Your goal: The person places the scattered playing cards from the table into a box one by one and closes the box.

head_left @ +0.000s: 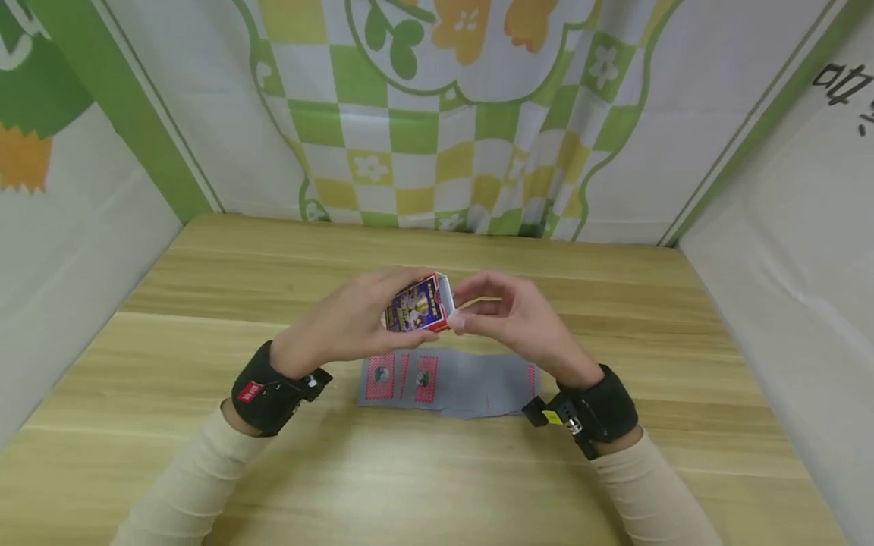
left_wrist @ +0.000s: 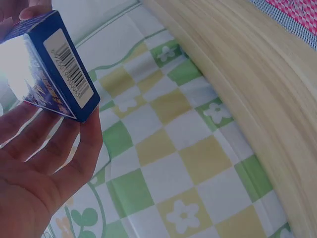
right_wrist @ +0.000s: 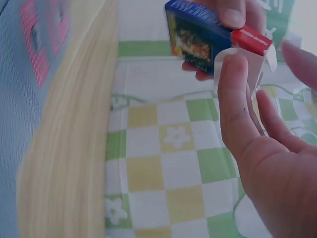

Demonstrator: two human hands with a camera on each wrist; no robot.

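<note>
Room over tabletop (head_left: pixel 655 326) both sides — curtain (head_left: pixel 416 155) behind, box (head_left: pixel 415 305) between fingers (head_left: pixel 490 281)

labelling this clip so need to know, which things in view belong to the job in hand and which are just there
Part of the job:
box, held in the left hand
right hand, at the box's open end
cards, spread out, probably part of it

Just there:
curtain, hanging behind
table, underneath
wrist straps, worn

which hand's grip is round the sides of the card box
The left hand's grip: it spans the card box from side to side, while the right hand's grip is at the box's open end.
</note>
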